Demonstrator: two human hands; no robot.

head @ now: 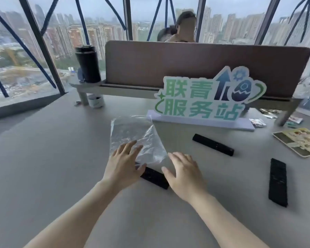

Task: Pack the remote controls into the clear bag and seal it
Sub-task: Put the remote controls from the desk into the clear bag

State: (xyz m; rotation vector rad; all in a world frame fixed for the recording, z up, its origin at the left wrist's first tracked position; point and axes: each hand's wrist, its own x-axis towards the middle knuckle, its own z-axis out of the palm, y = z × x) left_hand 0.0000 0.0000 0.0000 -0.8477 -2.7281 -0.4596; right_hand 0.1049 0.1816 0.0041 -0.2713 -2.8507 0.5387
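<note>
A clear plastic bag (132,135) lies flat on the grey table (52,158), its near edge over one end of a black remote (155,177). My left hand (123,163) rests on the bag's near left corner with fingers spread. My right hand (183,173) hovers just right of the bag's near corner, fingers apart, holding nothing, and covers the remote's right end. A second black remote (213,144) lies slanted to the right of the bag. A third, wider black remote (278,182) lies at the far right.
A white and green sign (204,99) on a pale base stands behind the bag. A brown divider (195,65) on a shelf with a black flask (88,64) lies beyond; a person sits behind it. A printed card (299,141) and snack packets (258,122) lie at right.
</note>
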